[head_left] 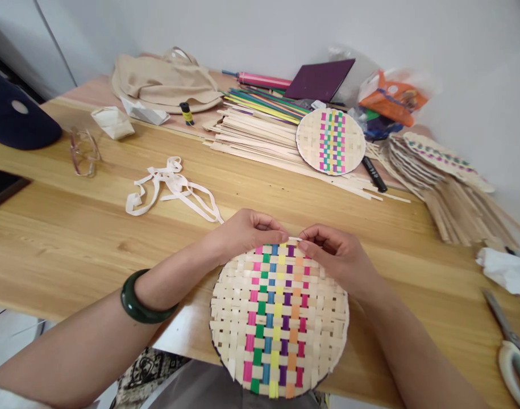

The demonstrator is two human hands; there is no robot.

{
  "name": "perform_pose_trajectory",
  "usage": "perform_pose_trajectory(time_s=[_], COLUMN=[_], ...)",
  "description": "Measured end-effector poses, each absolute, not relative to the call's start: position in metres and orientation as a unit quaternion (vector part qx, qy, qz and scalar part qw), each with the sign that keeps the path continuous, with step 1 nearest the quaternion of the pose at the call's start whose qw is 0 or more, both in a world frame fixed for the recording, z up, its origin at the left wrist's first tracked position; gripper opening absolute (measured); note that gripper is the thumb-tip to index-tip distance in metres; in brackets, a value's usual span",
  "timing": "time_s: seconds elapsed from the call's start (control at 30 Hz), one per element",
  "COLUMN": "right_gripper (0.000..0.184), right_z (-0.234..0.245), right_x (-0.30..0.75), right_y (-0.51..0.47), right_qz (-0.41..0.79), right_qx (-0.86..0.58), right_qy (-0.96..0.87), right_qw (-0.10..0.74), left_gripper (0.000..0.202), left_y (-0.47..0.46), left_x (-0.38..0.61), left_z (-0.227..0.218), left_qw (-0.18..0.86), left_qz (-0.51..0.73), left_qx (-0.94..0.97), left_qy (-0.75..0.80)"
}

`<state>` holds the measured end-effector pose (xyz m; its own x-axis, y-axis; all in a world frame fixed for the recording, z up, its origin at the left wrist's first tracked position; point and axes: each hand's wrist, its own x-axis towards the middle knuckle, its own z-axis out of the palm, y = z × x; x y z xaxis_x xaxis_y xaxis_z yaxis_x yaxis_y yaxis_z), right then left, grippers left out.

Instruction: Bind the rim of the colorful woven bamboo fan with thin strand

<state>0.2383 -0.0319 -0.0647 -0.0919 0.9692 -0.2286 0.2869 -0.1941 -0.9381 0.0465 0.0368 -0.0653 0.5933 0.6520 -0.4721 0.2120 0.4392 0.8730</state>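
A round woven bamboo mat (234,307) with pink, green, blue, yellow, purple and orange strips leans at the table's front edge, its lower part over my lap. My left hand (260,228) pinches its top rim just left of the middle. Right of it, my right hand (328,244) pinches the same rim with thumb and forefinger. A short bit of white tape (294,238) shows on the rim between my fingertips. The loose white tape (187,190) lies in loops on the table and runs toward my left hand, which hides its end.
Scissors (509,335) lie at the right edge. Behind stand a finished woven disc (311,139), bamboo strips (251,133), a black marker (374,175) and a stack of woven fans (439,170). Glasses (84,152), a thread spool (186,115) and a beige bag (161,79) are at left.
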Motion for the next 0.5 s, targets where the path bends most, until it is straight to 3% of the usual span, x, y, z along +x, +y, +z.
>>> perform_pose_trajectory(time_s=[0.5], right_gripper=[0.020], right_z=[-0.0610], right_x=[0.2400], right_y=[-0.0320], right_qz=[0.501], right_qx=[-0.595], right_qy=[-0.525], right_qw=[0.345], left_gripper=[0.017], left_y=[0.0378], left_x=[0.0428], left_z=[-0.0669], left_qw=[0.739], left_qz=[0.133], left_qx=[0.501], left_qy=[0.431])
